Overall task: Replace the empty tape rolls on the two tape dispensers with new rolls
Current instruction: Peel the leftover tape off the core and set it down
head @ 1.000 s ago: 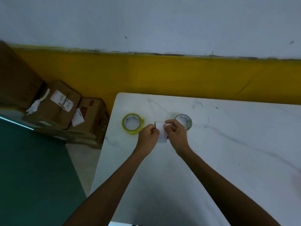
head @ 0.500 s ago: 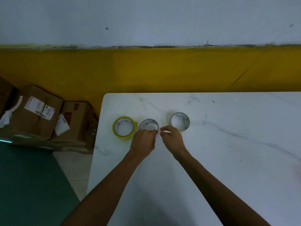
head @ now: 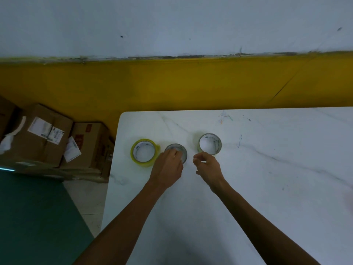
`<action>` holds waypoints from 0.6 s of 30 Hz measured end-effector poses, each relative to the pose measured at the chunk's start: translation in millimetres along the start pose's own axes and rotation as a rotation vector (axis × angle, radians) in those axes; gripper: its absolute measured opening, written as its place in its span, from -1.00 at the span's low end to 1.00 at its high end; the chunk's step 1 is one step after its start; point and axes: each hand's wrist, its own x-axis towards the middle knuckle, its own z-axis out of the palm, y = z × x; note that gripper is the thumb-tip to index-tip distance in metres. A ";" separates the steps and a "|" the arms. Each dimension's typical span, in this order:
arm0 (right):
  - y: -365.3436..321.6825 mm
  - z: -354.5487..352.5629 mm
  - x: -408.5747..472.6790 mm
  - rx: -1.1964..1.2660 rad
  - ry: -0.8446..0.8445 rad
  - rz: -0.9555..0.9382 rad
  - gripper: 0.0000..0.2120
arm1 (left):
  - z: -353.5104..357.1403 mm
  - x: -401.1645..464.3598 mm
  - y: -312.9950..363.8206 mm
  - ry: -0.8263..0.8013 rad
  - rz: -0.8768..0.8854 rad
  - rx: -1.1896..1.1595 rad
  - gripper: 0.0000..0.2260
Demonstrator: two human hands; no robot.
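Three rings lie flat in a row on the white marble table (head: 267,188). At the left is a full yellow tape roll (head: 133,153). The small grey empty core (head: 177,147) is in the middle. On the right lies a thin grey roll (head: 210,135). My left hand (head: 168,167) reaches onto the middle core, fingertips gripping its near rim. My right hand (head: 209,167) hovers just right of that core, below the thin roll, fingers curled into a loose pinch with nothing clearly in them. No tape dispenser is in view.
Brown cardboard boxes (head: 47,136) are stacked on the floor left of the table, against the yellow and white wall (head: 191,83). A green floor surface (head: 34,217) lies at the lower left. The table's left edge runs close to the yellow roll.
One second ago both hands held the core up together. It now lies on the table between the two rolls, and my right hand has drawn away to the right.
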 end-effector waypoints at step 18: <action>2.2 -4.9 -6.4 0.050 -0.044 -0.014 -0.91 | 4.3 -42.4 -63.7 -0.138 -0.287 0.096 -0.73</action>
